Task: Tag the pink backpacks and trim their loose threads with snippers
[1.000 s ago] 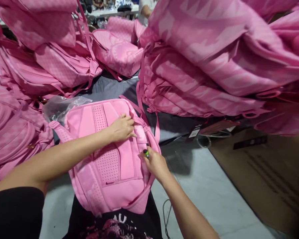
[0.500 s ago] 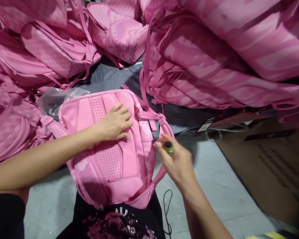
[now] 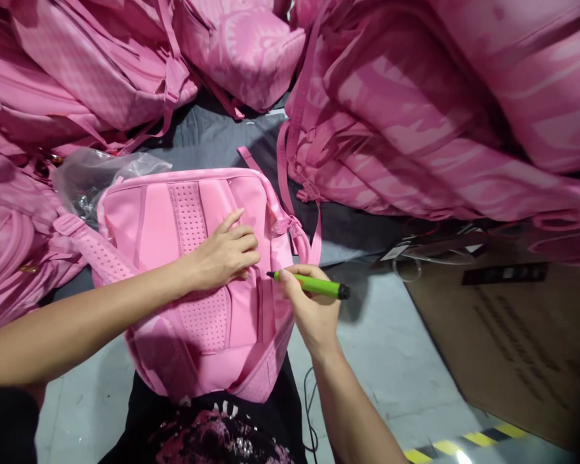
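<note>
A pink backpack (image 3: 157, 219) rests on my lap, its padded back panel with perforated mesh strips facing up. My left hand (image 3: 229, 254) lies on the panel, fingers stretched out and pressing on the fabric right of the middle mesh strip. In my right hand (image 3: 314, 309) is a green marker pen (image 3: 319, 285) with a black end, pinched between thumb and fingers. Its dark tip points left at the bag's right side, close to my left fingertips; whether it touches the fabric I cannot tell. One shoulder strap (image 3: 94, 248) sticks out to the left.
Pink camouflage backpacks (image 3: 391, 129) are heaped at the right, and more pink backpacks (image 3: 96, 64) at the left. A clear plastic bag (image 3: 77, 180) lies behind the bag on dark cloth (image 3: 212, 142). A cardboard box (image 3: 502, 335) stands at the right, above yellow-black floor tape (image 3: 478, 439).
My right hand has moved left from the shoulder strap to the bag's side edge, turning the green marker pen leftward. My left hand stays on the panel, with its fingers lying flatter.
</note>
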The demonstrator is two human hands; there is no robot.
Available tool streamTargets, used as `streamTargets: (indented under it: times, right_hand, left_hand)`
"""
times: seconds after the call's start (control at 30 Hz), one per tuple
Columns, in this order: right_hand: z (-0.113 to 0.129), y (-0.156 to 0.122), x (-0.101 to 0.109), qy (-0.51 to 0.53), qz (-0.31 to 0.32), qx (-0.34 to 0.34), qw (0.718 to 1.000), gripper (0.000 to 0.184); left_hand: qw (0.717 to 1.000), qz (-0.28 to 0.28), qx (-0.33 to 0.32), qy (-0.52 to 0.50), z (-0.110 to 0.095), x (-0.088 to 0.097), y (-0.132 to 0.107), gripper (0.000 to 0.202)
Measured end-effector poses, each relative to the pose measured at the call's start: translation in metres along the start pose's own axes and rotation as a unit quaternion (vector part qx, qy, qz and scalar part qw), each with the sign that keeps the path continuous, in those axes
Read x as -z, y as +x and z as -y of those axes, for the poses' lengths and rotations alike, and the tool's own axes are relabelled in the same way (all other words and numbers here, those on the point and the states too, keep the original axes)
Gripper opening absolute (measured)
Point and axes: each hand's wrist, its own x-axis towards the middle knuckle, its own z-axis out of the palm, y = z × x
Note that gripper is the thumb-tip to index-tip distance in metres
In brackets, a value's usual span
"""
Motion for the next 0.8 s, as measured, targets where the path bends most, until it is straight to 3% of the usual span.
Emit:
streamTargets:
  times: [0.2, 0.8]
  right_hand:
    - [-0.002, 0.001, -0.013, -0.027, 0.001, 0.043, 0.999, 0.023]
    - [-0.013, 0.004, -0.012, -0.048, 0.009, 0.058, 0.997, 0.021]
  left_hand:
    - [0.999, -0.026, -0.006, 0.029, -0.001, -0.006, -0.001, 0.022]
    - [0.999, -0.021, -0.001, 0.050, -0.002, -0.010, -0.002, 0.023]
